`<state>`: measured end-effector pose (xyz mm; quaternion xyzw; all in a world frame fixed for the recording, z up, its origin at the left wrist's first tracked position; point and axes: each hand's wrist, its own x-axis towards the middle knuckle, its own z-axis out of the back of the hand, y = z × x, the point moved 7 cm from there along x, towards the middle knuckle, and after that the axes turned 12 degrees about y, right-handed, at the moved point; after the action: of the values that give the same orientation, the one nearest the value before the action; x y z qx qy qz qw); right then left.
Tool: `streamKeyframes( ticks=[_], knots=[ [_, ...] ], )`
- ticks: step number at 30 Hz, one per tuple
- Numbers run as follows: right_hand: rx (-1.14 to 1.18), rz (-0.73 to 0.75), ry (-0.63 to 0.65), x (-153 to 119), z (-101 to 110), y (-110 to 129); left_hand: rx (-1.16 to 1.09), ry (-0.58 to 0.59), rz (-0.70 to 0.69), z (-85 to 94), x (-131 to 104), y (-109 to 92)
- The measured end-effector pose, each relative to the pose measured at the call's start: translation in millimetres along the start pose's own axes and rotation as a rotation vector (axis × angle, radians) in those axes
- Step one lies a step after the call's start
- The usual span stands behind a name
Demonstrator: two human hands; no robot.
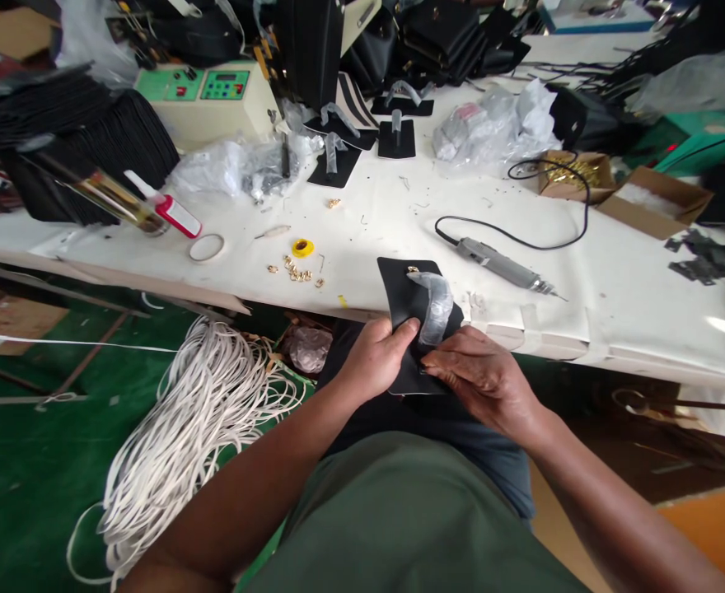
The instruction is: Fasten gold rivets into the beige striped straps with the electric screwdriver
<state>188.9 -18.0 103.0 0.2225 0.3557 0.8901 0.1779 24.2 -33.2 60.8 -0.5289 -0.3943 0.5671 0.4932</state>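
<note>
The black panel (403, 288) is held at the near edge of the desk (375, 231), its upper part over the desktop and its lower part over the person's lap. It is tilted. A strap wrapped in clear plastic (437, 309) arches from its face, with a gold-coloured fitting (413, 269) at the upper end.

The left hand (378, 358) is clamped on the panel's left edge, thumb flat on the face. The right hand (489, 375) is closed at the panel's lower right, fingertips drawn together against the face; whatever lies between them is too small to identify. The hands are near each other, not touching.

Left of the panel on the desktop: a yellow ring (302, 248), loose gold-coloured pieces (299, 273) just beside it, a white ring (207, 248) and, farther left, a red and white bottle (177, 215), lying tilted. Right of the panel: a grey power tool (502, 265), corded, its thin bit directed away from the panel. Beyond the panel: further black pieces with plastic-wrapped straps (396, 140). Far right beyond it: an open carton of gold-coloured parts (576, 175). Below and left of the panel, a heap of white cord (183, 436) lies over the green floor (22, 478).
</note>
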Motion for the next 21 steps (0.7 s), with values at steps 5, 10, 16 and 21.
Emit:
streamKeyframes(
  ticks=[5,10,16,21],
  knots=[
    [-0.130,0.072,0.003,-5,2,0,-0.064,0.023,0.006,-1.6,5,1],
    [-0.120,0.048,-0.120,-17,4,1,-0.115,0.038,0.028,-1.5,8,3],
    [0.098,-0.268,-0.448,-39,14,-17,-0.218,-0.005,0.007,-0.8,7,-8],
    [0.931,-0.608,-0.418,-47,-17,-51,-0.152,-0.060,0.133,-8.5,5,-6]
  ],
)
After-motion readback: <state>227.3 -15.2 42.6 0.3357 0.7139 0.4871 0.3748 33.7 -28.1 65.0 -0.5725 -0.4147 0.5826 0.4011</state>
